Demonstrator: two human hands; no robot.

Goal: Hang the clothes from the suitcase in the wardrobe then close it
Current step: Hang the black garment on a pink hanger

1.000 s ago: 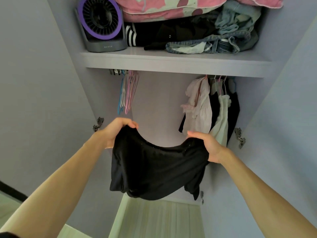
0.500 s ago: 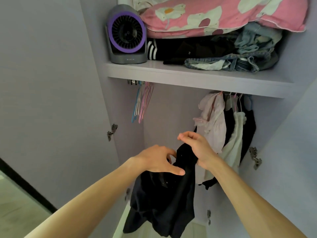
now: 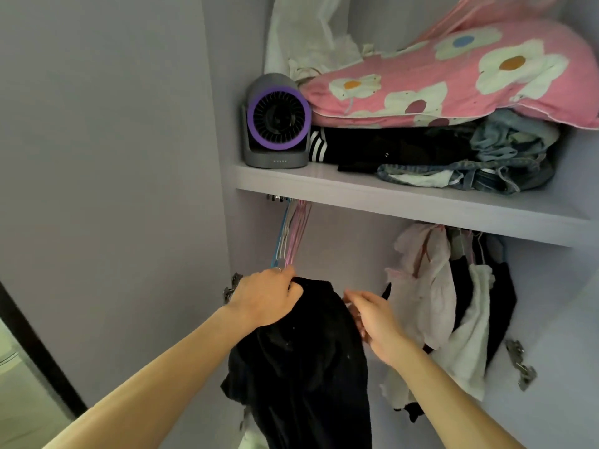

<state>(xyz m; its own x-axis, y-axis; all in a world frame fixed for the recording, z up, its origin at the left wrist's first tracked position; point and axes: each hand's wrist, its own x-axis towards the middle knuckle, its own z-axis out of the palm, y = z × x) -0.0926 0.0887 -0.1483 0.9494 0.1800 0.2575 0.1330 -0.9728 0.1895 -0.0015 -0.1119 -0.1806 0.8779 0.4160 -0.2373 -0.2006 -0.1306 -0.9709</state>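
The left hand (image 3: 262, 298) clamps the black garment (image 3: 304, 367) in its grip, empty hangers (image 3: 293, 234) just above; the right hand (image 3: 372, 319) hovers slack, gripping nothing. Hanging, then closing, remain.

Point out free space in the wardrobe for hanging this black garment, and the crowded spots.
Free: the stretch under the shelf between the empty hangers on the left and the hung clothes on the right; the left hand holds the black garment just below it. Crowded: the right end, and the shelf top, filled by the fan, pillow and piled clothes.
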